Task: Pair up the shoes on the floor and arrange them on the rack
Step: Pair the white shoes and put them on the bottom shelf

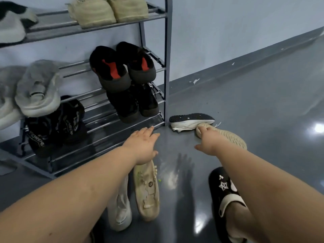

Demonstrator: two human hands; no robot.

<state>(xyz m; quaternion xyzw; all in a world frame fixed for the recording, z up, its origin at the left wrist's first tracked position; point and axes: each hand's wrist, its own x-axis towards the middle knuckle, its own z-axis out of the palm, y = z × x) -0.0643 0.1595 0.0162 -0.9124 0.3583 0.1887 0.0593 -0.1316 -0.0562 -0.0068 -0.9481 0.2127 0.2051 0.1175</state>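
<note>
Left hand: the left hand [142,144] reaches forward above the floor [254,106], palm down, fingers [149,129] straight and released, holding nothing; the fingertips lie near the front edge of the rack's lowest shelf.
Right hand: the right hand [209,140] stretches out to the beige knit shoe [229,135] on the floor; its fingers rest on the shoe's near end, but whether they grasp it or only touch it I cannot tell.
Beige knit shoe: on the floor just right of the rack's front right post, touching the white shoe with the dark sole [191,121], which lies on its side, sole turned up toward the wall.
Cream pair: two cream shoes [147,192] lie side by side on the floor below the left forearm, one sole up.
Rack: the grey metal rack [167,55] stands against the wall; pale green shoes [108,12] on the top shelf, black shoes with red insoles [122,67] beneath them, black lace-up shoes [135,102] lower, grey slippers [38,88] and black printed sandals [54,127] to the left.
Foot: a black clog with star charms [226,192] is worn on a foot at the lower right.
</note>
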